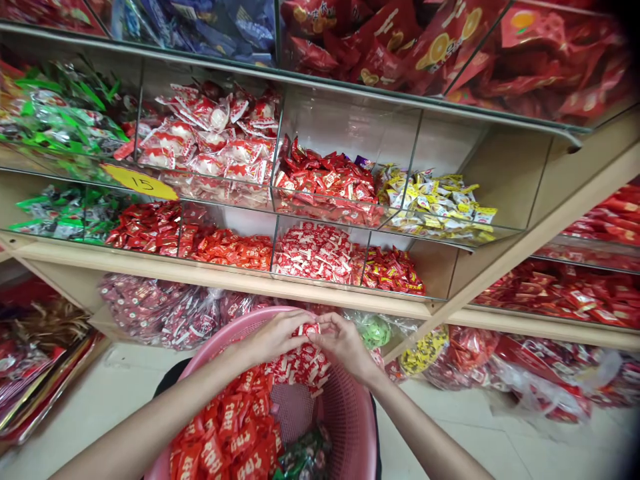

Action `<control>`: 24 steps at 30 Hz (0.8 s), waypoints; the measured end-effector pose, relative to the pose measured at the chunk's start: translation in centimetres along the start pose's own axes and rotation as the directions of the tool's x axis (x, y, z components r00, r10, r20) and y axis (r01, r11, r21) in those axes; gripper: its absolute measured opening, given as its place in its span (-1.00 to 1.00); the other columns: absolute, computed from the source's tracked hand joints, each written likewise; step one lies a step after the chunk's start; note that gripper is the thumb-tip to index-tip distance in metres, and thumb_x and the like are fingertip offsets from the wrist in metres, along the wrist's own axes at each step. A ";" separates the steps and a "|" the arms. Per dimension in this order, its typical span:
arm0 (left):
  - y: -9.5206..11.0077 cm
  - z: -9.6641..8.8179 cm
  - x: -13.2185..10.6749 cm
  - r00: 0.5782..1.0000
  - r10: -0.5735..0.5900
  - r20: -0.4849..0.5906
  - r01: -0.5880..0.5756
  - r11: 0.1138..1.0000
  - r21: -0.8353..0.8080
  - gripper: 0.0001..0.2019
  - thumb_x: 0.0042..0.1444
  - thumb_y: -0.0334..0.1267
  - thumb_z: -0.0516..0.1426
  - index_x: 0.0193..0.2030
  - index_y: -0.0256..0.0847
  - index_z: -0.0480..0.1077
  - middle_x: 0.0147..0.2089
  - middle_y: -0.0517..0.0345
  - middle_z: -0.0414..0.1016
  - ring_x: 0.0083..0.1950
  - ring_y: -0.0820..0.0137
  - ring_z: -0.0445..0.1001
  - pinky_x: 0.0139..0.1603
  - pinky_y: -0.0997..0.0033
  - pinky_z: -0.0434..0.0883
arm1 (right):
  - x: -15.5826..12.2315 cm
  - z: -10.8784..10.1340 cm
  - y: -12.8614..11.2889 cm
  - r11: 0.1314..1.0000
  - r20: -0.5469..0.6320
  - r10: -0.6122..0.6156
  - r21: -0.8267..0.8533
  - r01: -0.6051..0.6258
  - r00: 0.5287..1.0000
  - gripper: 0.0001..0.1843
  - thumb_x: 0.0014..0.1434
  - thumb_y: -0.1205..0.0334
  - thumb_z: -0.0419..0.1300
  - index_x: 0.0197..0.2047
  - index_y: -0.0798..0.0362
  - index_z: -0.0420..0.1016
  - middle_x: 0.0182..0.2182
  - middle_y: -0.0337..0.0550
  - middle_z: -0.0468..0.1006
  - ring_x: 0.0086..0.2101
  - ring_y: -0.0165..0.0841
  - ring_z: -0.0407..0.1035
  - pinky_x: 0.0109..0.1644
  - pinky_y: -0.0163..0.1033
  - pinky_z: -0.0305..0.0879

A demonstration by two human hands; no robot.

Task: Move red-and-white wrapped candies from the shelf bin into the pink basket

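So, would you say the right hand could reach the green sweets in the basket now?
Probably yes: the right hand is at the open basket, with nothing seen covering the green sweets.

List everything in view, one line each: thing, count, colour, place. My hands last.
Shelving: one unit, pale wood, ahead
Top-row packets: many, blue and red
Middle-row sweets: many, green, red, white and yellow
Lower-row sweets: many, green, red, orange-red and white
Label: one, yellow, marked 15, left on the shelving
Bagged sweets: several bags, mixed colours, under the shelving
Floor: one, pale, below
Basket: one, pink, below the hands
Gold-printed packets: many, red, basket's left
Dark packets: several, green-black, basket's near side
Small sweets: many, red and white, by the hands
Left hand: one, bare, at the small sweets
Right hand: one, bare, likewise
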State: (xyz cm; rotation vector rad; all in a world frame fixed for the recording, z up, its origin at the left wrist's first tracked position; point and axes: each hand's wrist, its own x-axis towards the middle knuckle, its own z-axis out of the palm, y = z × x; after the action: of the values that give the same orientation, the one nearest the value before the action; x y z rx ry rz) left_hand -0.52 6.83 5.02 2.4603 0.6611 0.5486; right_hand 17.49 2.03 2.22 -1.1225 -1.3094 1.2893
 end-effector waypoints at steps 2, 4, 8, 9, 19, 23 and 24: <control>-0.2 0.4 -0.1 0.999 -0.006 0.044 0.006 1.000 0.002 -0.70 0.15 -0.22 0.00 0.04 -0.10 0.28 0.02 0.10 0.42 0.03 0.33 0.37 0.01 0.34 0.28 | -0.4 -0.3 0.4 0.982 -0.015 -0.009 -0.189 0.006 1.000 -0.67 -0.05 0.09 0.26 -0.25 0.05 0.30 -0.50 -0.34 0.35 -0.51 -0.44 0.35 -0.40 -0.29 0.34; -0.3 0.7 -0.3 0.997 -0.036 0.073 0.034 0.999 0.024 -0.73 0.15 -0.21 0.00 0.00 -0.09 0.28 -0.04 0.11 0.44 -0.02 0.31 0.39 -0.06 0.34 0.30 | -0.8 -0.4 0.3 0.896 -0.029 -0.079 -0.440 0.058 0.996 -0.77 0.00 0.18 0.22 -0.25 0.05 0.34 -0.45 -0.29 0.35 -0.49 -0.44 0.33 -0.39 -0.30 0.30; -0.2 1.4 -0.7 0.992 -0.092 0.087 0.089 0.995 0.035 -0.76 0.14 -0.18 0.00 -0.04 -0.10 0.24 -0.14 0.13 0.43 -0.15 0.30 0.41 -0.20 0.37 0.31 | -1.5 -0.5 -0.5 0.703 0.111 -0.208 -0.674 0.228 0.972 -0.64 0.02 0.34 0.19 -0.06 -0.01 0.34 -0.17 -0.17 0.38 -0.29 -0.41 0.33 -0.19 -0.29 0.26; -0.2 1.5 -0.7 0.992 -0.095 0.087 0.092 0.995 0.034 -0.77 0.14 -0.17 0.00 -0.06 -0.11 0.23 -0.17 0.14 0.42 -0.18 0.31 0.40 -0.24 0.38 0.31 | -1.5 -0.5 -0.6 0.686 0.149 -0.205 -0.683 0.251 0.967 -0.61 0.03 0.34 0.18 -0.03 -0.03 0.32 -0.14 -0.16 0.39 -0.24 -0.40 0.33 -0.15 -0.28 0.24; -3.3 1.2 0.6 0.999 -0.010 0.047 0.000 0.978 0.209 -0.84 0.16 -0.21 -0.02 -0.24 -0.19 0.33 -0.21 0.10 0.39 -0.16 0.34 0.33 -0.13 0.37 0.26 | -2.1 -2.3 -0.3 0.438 0.072 -0.171 -0.888 0.141 0.983 -0.79 0.11 0.32 0.10 -0.14 0.02 0.35 -0.22 -0.13 0.43 -0.15 -0.30 0.28 -0.01 -0.19 0.13; -4.5 2.2 1.1 0.995 -0.016 0.095 -0.016 0.944 0.329 -0.85 0.13 -0.22 0.03 -0.23 -0.19 0.35 -0.16 0.08 0.39 -0.12 0.32 0.32 -0.10 0.35 0.25 | -1.9 -2.1 -0.3 0.382 0.033 -0.191 -0.918 0.106 0.981 -0.83 0.13 0.32 0.07 -0.17 0.03 0.34 -0.25 -0.14 0.45 -0.18 -0.29 0.27 -0.07 -0.22 0.14; -4.6 2.5 1.1 0.995 -0.009 0.101 -0.027 0.938 0.345 -0.85 0.11 -0.23 0.05 -0.20 -0.18 0.35 -0.14 0.09 0.38 -0.11 0.32 0.32 -0.09 0.35 0.25 | -1.9 -1.9 -0.2 0.365 0.027 -0.189 -0.926 0.096 0.982 -0.85 0.13 0.32 0.07 -0.19 0.03 0.34 -0.26 -0.14 0.45 -0.19 -0.29 0.27 -0.10 -0.23 0.15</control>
State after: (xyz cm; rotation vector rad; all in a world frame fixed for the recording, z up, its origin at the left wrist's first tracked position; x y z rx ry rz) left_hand 0.07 9.93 0.65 2.7980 0.7593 0.3277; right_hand 19.62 0.44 2.40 -1.7258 -2.1061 0.2137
